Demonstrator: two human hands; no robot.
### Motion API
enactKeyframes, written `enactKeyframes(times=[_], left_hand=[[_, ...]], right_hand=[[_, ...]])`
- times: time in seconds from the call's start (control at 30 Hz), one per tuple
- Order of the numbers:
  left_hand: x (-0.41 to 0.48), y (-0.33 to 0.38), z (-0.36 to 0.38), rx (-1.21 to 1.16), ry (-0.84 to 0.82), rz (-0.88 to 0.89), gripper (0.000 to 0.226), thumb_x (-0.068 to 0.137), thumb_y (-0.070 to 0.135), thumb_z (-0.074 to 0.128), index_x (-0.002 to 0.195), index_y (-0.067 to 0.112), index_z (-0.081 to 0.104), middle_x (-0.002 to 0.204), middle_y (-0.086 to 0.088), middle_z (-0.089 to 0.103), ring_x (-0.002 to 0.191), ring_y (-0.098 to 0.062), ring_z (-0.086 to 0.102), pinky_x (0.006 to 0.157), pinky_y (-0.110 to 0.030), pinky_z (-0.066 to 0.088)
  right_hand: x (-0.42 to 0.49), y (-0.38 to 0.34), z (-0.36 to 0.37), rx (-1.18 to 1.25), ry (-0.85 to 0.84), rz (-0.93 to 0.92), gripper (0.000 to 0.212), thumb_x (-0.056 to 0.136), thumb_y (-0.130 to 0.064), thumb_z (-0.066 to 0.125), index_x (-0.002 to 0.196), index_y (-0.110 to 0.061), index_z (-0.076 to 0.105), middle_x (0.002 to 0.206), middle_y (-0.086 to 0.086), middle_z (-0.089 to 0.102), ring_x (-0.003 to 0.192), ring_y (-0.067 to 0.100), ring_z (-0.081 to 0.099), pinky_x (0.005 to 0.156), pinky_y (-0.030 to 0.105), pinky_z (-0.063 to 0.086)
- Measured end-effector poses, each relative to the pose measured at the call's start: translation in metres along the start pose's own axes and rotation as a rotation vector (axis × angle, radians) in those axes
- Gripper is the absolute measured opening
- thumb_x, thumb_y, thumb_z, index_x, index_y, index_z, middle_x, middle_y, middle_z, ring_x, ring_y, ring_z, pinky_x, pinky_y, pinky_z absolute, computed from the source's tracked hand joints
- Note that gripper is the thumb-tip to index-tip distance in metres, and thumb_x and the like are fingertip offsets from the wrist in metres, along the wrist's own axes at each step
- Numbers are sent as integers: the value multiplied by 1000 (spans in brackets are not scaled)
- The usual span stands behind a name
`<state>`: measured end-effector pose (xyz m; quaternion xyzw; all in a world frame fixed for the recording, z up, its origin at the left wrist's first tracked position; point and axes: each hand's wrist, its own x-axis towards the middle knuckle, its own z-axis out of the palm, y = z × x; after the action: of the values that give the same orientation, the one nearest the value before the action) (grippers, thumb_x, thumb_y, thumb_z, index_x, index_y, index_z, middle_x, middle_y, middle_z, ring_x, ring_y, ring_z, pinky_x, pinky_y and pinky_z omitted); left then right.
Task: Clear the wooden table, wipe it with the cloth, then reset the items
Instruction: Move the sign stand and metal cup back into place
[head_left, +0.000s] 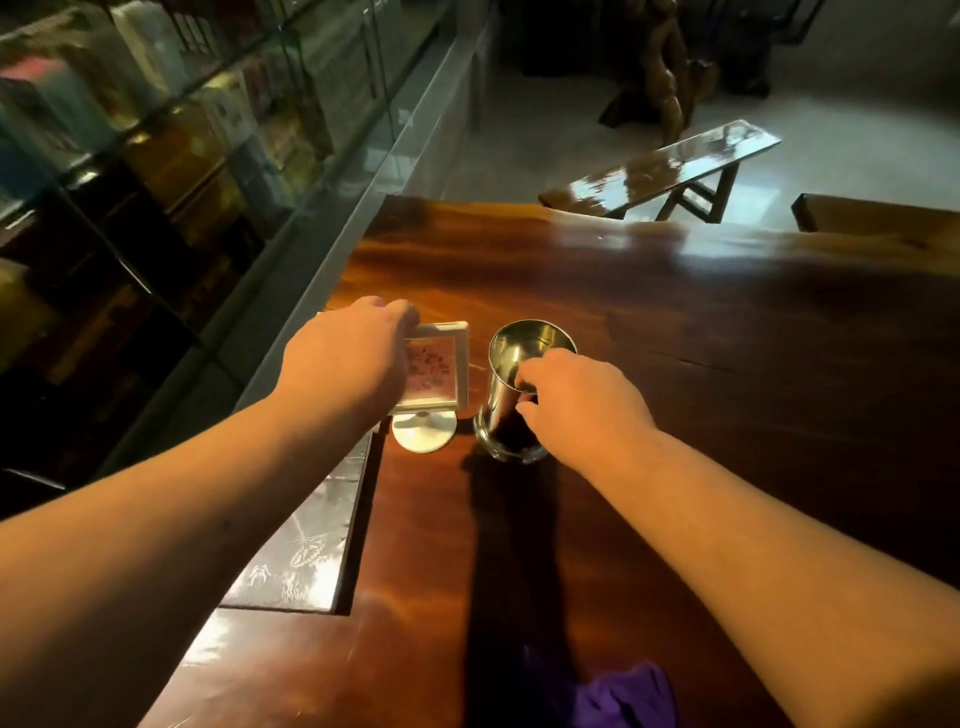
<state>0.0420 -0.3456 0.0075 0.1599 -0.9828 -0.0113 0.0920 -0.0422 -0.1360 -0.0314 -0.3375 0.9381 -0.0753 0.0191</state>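
Your left hand (348, 358) closed on frame (439, 364) top; right hand (582, 400) pinching cup (511, 395) rim. Both stand together on table (727, 364), left edge. Lift straight up (cup looks tippy). Cloth (618, 696) waits nearest you.

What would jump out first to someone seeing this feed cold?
Both hands working mid-table: the left hand grips the top of a small white framed sign on its round base, and beside it the right hand holds the rim of a shiny metal cup. A purple cloth lies at the near edge of the glossy wooden table.
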Motion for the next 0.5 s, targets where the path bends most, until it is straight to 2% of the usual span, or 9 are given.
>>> enactKeyframes(times=[0.13,0.2,0.3,0.4,0.5], left_hand=[[3,-1,5,-16,-12,10,20,94,30,67,115,28,66,93,-1,65,74,-26,61,55,-38,48],[5,2,6,2,-2,18,11,95,27,64,106,27,68,86,0,61,71,-26,57,55,-37,42],[6,19,3,30,2,35,11,95,25,62,102,29,69,89,-2,62,74,-28,56,59,-37,41],[6,54,-5,44,30,72,10,98,28,63,105,29,70,92,-2,64,75,-24,54,59,-37,39],[8,110,-12,21,70,119,14,96,29,65,108,26,72,95,-6,68,78,-29,59,61,-37,38]], right_hand=[[3,3,12,54,-20,15,6,98,-27,61,102,-29,65,85,-8,52,72,21,57,57,35,47],[1,7,17,70,13,3,7,97,-22,61,97,-29,63,80,-9,49,73,22,58,56,35,46],[-10,21,18,86,80,-13,7,99,-24,58,95,-29,61,79,-9,47,72,22,55,53,34,40],[-31,52,3,104,114,-3,6,100,-28,56,97,-29,62,84,-7,53,74,22,57,55,35,43],[-58,106,-24,67,121,33,10,101,-31,55,104,-29,64,88,-6,55,77,22,59,57,35,45]])
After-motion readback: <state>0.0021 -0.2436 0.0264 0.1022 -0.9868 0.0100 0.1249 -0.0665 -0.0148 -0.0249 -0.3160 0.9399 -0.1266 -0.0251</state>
